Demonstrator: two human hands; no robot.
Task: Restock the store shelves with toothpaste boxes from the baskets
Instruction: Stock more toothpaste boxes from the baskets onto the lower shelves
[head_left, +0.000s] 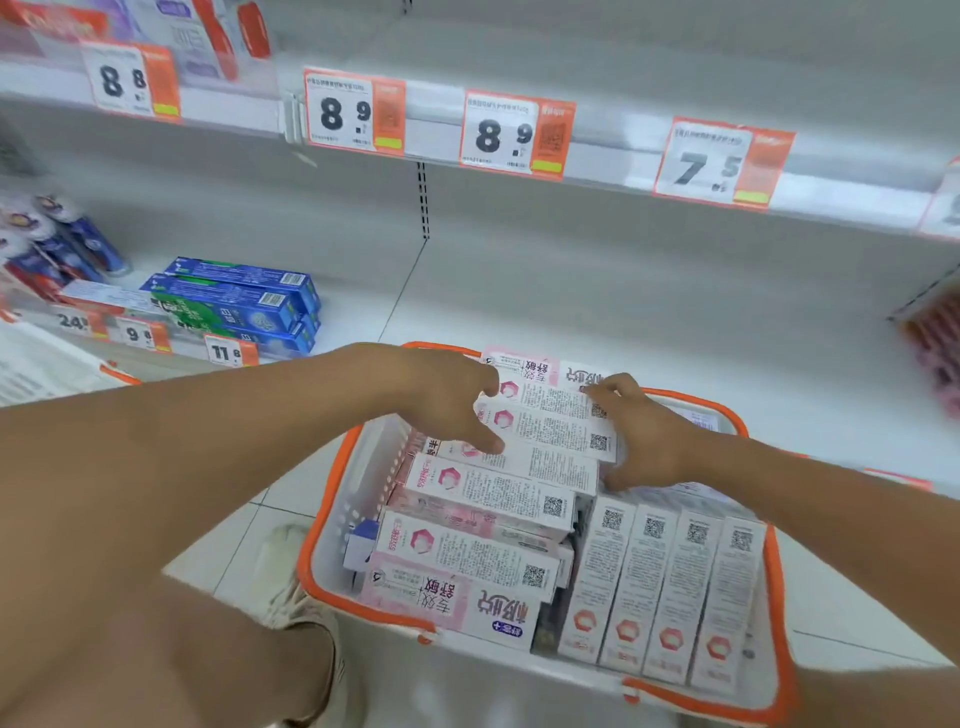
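Both hands, the left hand (452, 400) and right hand (641, 439), clamp a stack of toothpaste boxes (545, 431) in the basket (332, 525). Picking up is underway. Next, lift them level onto the bare shelf (597, 306).

One white basket with an orange rim (774, 587) stood there. In it, four pink-and-white toothpaste boxes (660, 592) stood side by side at the right, and about seven more lay stacked crosswise (488, 493) at the left; deeper ones could not be counted. Two hands were in view, the left hand (447, 400) and the right hand (644, 441). Three blue toothpaste boxes (234, 301) lay on the shelf. Four large price tags (514, 132) hung on the upper rail, three smaller price tags (228, 353) on the lower.
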